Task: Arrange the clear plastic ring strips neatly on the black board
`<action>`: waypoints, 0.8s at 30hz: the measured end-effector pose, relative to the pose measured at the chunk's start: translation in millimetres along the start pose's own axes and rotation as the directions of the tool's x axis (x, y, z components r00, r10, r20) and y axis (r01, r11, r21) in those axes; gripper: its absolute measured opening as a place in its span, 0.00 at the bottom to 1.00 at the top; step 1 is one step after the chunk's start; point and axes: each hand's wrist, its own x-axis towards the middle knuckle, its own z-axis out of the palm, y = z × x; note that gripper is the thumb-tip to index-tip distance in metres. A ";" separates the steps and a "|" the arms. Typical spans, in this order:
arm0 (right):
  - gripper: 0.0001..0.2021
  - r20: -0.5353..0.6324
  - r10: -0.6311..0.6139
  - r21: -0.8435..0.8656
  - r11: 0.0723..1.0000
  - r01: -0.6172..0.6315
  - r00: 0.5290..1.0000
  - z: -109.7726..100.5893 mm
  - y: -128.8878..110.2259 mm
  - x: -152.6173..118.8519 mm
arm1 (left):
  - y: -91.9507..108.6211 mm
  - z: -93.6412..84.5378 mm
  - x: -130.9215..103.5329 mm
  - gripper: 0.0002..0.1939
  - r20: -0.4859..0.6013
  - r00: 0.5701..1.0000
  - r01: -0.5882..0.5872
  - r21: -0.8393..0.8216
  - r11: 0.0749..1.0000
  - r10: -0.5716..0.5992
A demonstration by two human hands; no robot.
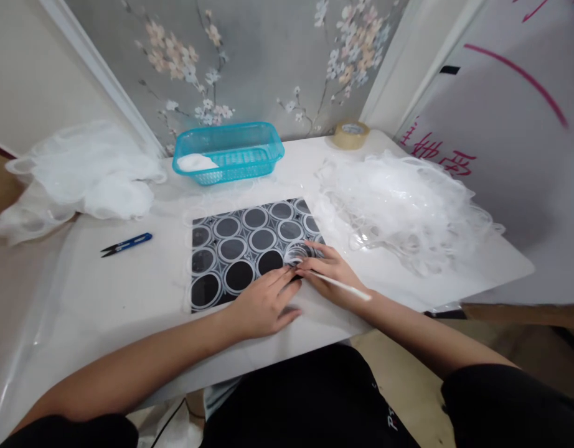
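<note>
Your R hand (331, 272) has a thin white stick (345, 287) gripped, fingers curled in close around it; its back end slants over the wrist, toward your R forearm. The working end is hidden in among your fingertips, so can't tell what it touches. Your L hand (263, 303) is palm down at the near edge of the patterned mat (233, 249), fingers long and only slightly apart, thumb out to the side. L fingertips meet the R ones; can't tell if they pinch anything.

The clear ring piece (296, 252) is on the mat, R end of the nearest row of circles, right at your fingertips, partly covered by them. Mat has 3 rows of dark circles w/ pale rims and lies flat on the white table (142, 292).

Around you: blue snips (127, 244) lie L of the mat, blades pointing L. Blue basket (243, 171) sits behind the mat, w/ a white item (196, 163) in its L end. Tape roll (348, 137) is at the back, R of the basket. 2 heaps of clear loopy pieces: R heap (399, 199) just beside the mat, L heap (81, 174) at the table's far L.
</note>
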 end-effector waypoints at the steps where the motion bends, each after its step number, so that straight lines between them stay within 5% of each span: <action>1: 0.08 0.034 -0.052 -0.083 0.995 0.055 0.998 -0.8 -1.0 0.2 | -0.2 0.4 0.5 0.26 0.004 1.000 0.000 -0.010 1.000 0.000; 4: 0.09 -0.011 -0.088 -0.237 0.968 0.083 0.996 -12.2 6.3 8.8 | -1.1 0.3 1.7 0.26 0.017 1.000 0.001 -0.041 0.999 0.000; 6: 0.08 -0.183 -0.030 -0.277 0.961 -0.022 0.983 -30.0 19.4 18.7 | -2.1 -0.6 1.8 0.25 0.021 1.000 0.002 -0.060 0.998 -0.001; 9: 0.10 -0.512 0.153 -0.185 0.941 -0.282 0.846 -61.0 37.1 27.7 | -3.8 -2.5 1.0 0.25 0.025 1.000 0.003 -0.079 0.997 -0.001; 11: 0.10 -0.585 0.256 -0.066 0.931 -0.360 0.770 -71.2 40.0 24.1 | -4.0 -4.2 1.4 0.25 0.031 1.000 0.004 -0.079 0.997 -0.001; 14: 0.11 -0.407 0.345 0.085 0.936 -0.341 0.846 -60.7 33.3 7.6 | -1.0 -6.2 7.1 0.25 0.043 0.999 -0.020 -0.045 0.999 0.022; 17: 0.12 -0.220 0.462 0.333 0.863 -0.379 0.859 -35.5 26.5 -7.8 | 4.2 -3.7 19.7 0.26 0.052 0.996 -0.077 0.000 0.997 0.077; 20: 0.13 -0.198 0.486 0.416 0.828 -0.377 0.851 -20.6 25.4 -12.0 | 7.4 4.7 33.1 0.29 0.044 0.993 -0.108 0.034 0.994 0.106; 24: 0.13 -0.223 0.537 0.425 0.805 -0.415 0.813 -27.2 27.2 -6.7 | 6.7 14.8 40.1 0.28 0.004 0.994 -0.107 0.062 0.992 0.107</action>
